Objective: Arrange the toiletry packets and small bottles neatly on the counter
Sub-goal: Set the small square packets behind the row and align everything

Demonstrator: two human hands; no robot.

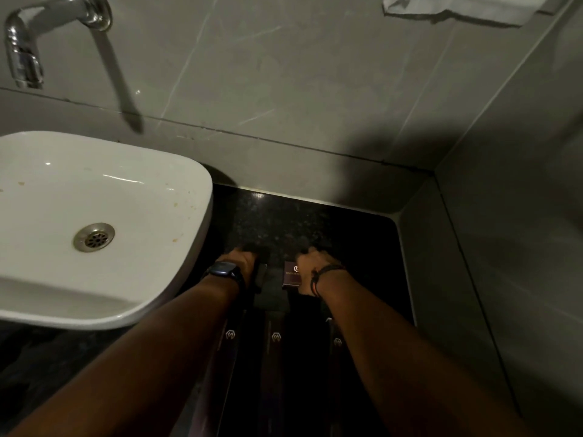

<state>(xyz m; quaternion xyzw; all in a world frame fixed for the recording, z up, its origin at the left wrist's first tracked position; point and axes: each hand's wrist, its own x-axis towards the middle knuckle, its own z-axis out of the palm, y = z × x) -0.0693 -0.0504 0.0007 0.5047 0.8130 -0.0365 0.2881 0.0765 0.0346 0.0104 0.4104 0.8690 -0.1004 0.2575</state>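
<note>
On the dark granite counter (pixel 284 222) both my hands reach forward side by side. My left hand (pixel 241 258), with a dark watch on the wrist, curls around a small dark bottle or packet (pixel 260 275) that stands beside it. My right hand (pixel 310 260), with cords on the wrist, closes on a small dark box with a pale logo (pixel 291 275). Three long dark packets with hexagon logos lie nearer me: one (pixel 228 339) under my left forearm, one (pixel 275 342) between my arms, one (pixel 336 342) by my right forearm. It is very dim here.
A white basin (pixel 104 197) with a metal drain fills the left. A chrome tap (pixel 28 48) juts from the grey tiled wall above it. Grey walls close off the back and right of the counter. Folded white tissue (pixel 457 9) hangs at the top right.
</note>
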